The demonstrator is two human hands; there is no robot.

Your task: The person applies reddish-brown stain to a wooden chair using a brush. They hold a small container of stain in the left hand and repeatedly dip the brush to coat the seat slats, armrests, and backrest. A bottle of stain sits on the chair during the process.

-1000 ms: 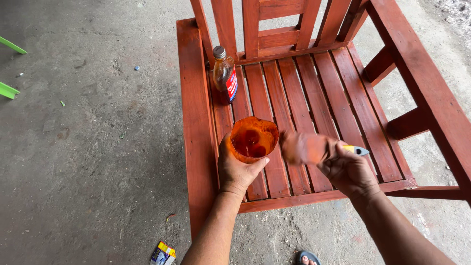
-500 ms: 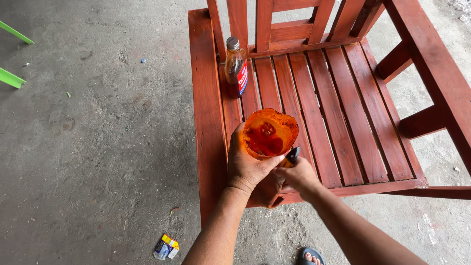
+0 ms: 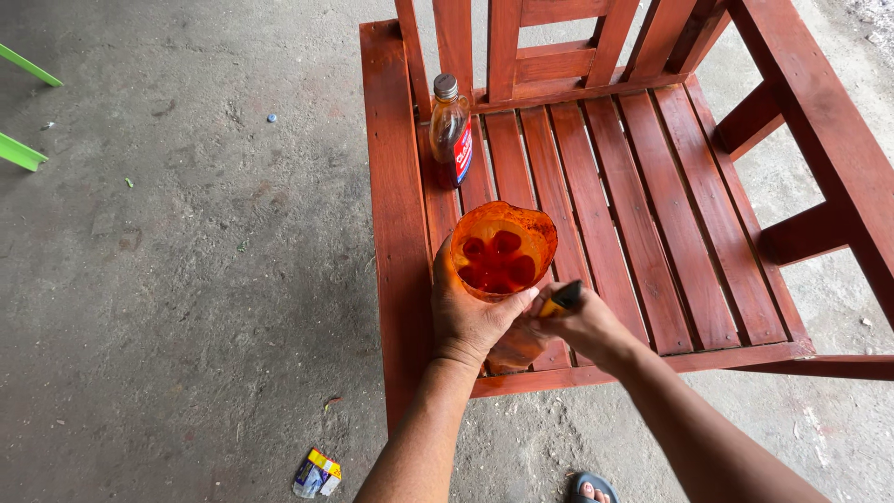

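My left hand (image 3: 470, 317) grips an orange cut-off plastic cup (image 3: 503, 250) with dark red liquid in its bottom, held over the front of a red-brown slatted wooden chair (image 3: 643, 205). My right hand (image 3: 582, 326) is just right of the cup and holds a small brush with a black and yellow handle (image 3: 562, 300), its working end hidden under the cup and my hands. A small glass bottle (image 3: 451, 130) with a metal cap and a red label stands at the back left of the seat.
The chair's left armrest (image 3: 391, 186) and right armrest (image 3: 819, 121) flank the seat. Grey concrete floor surrounds it. A crumpled wrapper (image 3: 316, 473) lies near my sandalled foot (image 3: 591, 488). Green bars (image 3: 23, 149) poke in at far left.
My right hand came from the right of the cup, where it was blurred in motion, to tuck in beside and below the cup. The cup stayed roughly in place.
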